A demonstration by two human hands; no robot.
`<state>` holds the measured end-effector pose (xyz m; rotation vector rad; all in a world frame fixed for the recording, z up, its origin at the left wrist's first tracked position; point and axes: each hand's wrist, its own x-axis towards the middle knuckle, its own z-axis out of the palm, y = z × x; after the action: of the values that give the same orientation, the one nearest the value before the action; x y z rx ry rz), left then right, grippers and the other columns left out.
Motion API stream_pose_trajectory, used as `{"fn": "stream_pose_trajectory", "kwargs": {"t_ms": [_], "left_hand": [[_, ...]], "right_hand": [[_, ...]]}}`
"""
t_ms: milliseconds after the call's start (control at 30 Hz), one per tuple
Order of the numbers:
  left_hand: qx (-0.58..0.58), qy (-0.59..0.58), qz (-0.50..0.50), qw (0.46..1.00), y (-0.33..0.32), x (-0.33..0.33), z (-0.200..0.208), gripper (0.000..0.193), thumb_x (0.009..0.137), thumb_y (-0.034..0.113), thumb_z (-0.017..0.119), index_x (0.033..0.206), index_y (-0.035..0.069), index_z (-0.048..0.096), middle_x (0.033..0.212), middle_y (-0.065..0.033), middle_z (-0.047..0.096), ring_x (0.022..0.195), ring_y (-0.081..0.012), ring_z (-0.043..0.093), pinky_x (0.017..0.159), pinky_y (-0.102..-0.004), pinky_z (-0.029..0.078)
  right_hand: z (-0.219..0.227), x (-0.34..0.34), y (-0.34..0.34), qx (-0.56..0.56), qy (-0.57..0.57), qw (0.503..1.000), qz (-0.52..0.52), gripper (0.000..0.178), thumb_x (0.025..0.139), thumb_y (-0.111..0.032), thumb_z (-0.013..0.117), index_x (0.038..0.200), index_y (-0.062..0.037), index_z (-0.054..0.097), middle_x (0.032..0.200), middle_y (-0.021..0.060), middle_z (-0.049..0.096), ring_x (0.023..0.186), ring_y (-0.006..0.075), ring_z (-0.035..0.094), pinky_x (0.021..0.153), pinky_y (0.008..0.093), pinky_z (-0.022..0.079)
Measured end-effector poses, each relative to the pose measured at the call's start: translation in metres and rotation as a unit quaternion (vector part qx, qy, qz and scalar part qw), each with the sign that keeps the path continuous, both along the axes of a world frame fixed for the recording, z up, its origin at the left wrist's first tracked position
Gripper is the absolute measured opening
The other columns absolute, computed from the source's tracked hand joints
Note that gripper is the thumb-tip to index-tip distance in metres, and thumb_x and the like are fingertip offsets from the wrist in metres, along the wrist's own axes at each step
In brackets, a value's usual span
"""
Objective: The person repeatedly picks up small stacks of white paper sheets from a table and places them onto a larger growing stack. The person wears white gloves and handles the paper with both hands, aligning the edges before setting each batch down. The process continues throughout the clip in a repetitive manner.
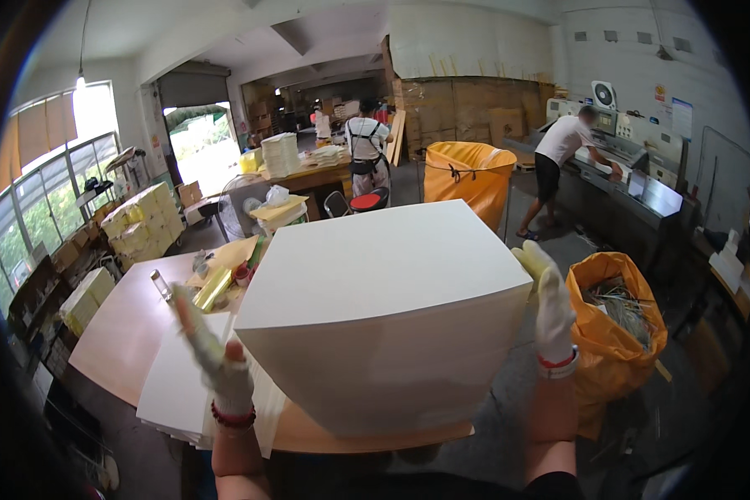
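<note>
The tall white paper stack [383, 308] stands at centre on the wooden table [121, 333], its near corner overhanging the edge, with the gloved left hand [212, 354] open-fingered at 8 o'clock, the right hand [550, 304] flat against its side at 3 o'clock, and an orange bag [617, 333] of scrap strips beyond.

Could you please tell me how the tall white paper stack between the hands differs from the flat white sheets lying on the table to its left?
The tall paper stack is a thick block, many sheets deep; the flat sheets form only a thin pile. The stack sits between the gloved left hand and right hand; the right touches its edge, while neither hand touches the flat sheets. The flat sheets overhang the wooden table. Both are plain white paper.
</note>
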<state>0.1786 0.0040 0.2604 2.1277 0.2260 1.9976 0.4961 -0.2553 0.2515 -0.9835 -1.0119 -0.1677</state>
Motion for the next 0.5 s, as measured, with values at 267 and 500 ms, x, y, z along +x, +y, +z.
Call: {"fn": "stream_pose_trajectory", "kwargs": {"t_ms": [267, 500], "left_hand": [[0.204, 0.528, -0.13, 0.814, -0.075, 0.142, 0.135, 0.015, 0.077, 0.007, 0.065, 0.091, 0.01, 0.06, 0.096, -0.0054, 0.062, 0.09, -0.0296, 0.061, 0.072, -0.0403, 0.05], [0.213, 0.481, -0.234, 0.818, -0.041, 0.166, 0.089, 0.013, 0.079, 0.003, 0.062, 0.092, 0.003, 0.061, 0.106, -0.0099, 0.062, 0.096, -0.0309, 0.06, 0.075, -0.0369, 0.051]], "right_hand": [[0.042, -0.012, -0.04, -0.355, -0.173, 0.865, -0.31, 0.024, 0.095, -0.025, 0.055, 0.093, -0.0013, 0.059, 0.067, 0.014, 0.053, 0.059, 0.0294, 0.057, 0.054, 0.0351, 0.046], [0.063, 0.001, 0.011, -0.075, -0.506, 0.718, -0.472, 0.026, 0.079, -0.002, 0.066, 0.104, -0.0038, 0.062, 0.069, 0.0081, 0.05, 0.058, 0.0228, 0.054, 0.05, 0.0323, 0.045]]}}
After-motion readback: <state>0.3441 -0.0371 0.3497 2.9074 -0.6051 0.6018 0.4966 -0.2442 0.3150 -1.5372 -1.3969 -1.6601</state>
